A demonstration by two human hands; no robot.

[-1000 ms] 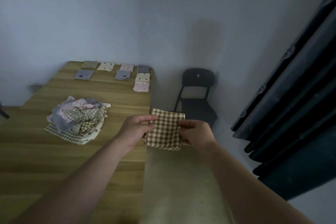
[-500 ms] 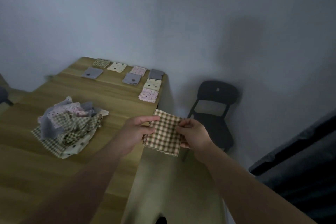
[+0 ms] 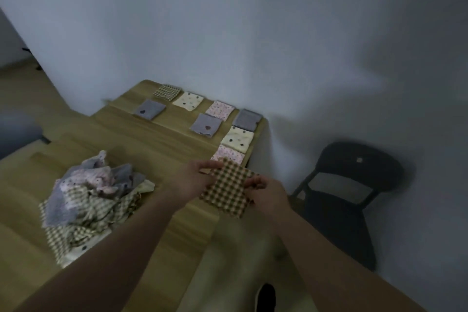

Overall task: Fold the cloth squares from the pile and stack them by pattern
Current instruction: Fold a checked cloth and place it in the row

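a: how is the cloth (image 3: 228, 189) seen?
b: a brown-and-cream checked square is held flat and tilted, in the air over the right edge of the table (image 3: 164, 152).
a: and the hands?
b: its left side is pinched by the left hand (image 3: 191, 181); its right edge is gripped by the curled fingers of the right hand (image 3: 269, 194). both arms are stretched forward.
a: around it?
b: a crumpled pile (image 3: 91, 195) is seen to the left, squares (image 3: 238, 138) laid out beyond, a chair (image 3: 354, 177) to the right.

On the wooden desk (image 3: 162, 149) a crumpled cloth pile (image 3: 93, 197) lies left, folded cloth squares (image 3: 206, 126) behind it; a black chair (image 3: 359, 167) stands right of the desk.
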